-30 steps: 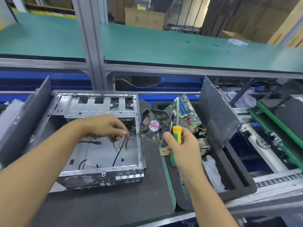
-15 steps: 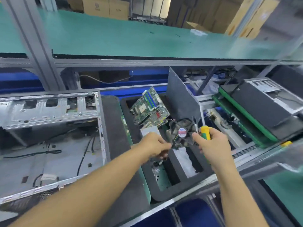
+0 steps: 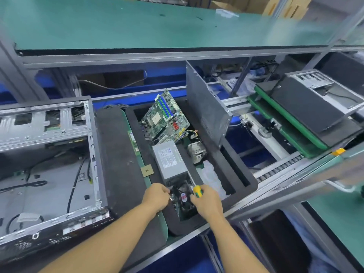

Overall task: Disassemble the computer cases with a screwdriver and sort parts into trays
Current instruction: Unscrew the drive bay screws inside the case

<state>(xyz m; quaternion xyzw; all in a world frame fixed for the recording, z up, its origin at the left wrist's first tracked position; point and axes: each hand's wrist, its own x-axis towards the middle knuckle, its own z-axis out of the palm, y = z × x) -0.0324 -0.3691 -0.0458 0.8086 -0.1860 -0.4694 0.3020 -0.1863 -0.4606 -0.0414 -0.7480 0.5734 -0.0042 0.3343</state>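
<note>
A black case fan (image 3: 184, 198) with a round red-and-white label sits low in the near compartment of the black foam tray (image 3: 242, 174). My left hand (image 3: 156, 197) grips the fan's left edge. Pressed against the fan's right side, my right hand (image 3: 206, 200) holds a yellow-and-green screwdriver (image 3: 197, 191), shaft pointing up and away. The open grey computer case (image 3: 47, 154) lies at the left with loose black cables inside. In the tray lie a green motherboard (image 3: 164, 117), a grey power supply (image 3: 169, 161) and a heatsink (image 3: 196, 152).
A grey side panel (image 3: 206, 107) stands upright at the tray's far right. A small chip (image 3: 146, 171) rests on the green strip beside the black mat (image 3: 120, 154). Another case (image 3: 315, 103) on green trays sits right, beyond a roller conveyor (image 3: 281, 166). A green shelf (image 3: 137, 22) runs overhead.
Both hands carried the fan from the case rightward over the tray, then down into its near compartment. My view swung right and closer to the tray.
</note>
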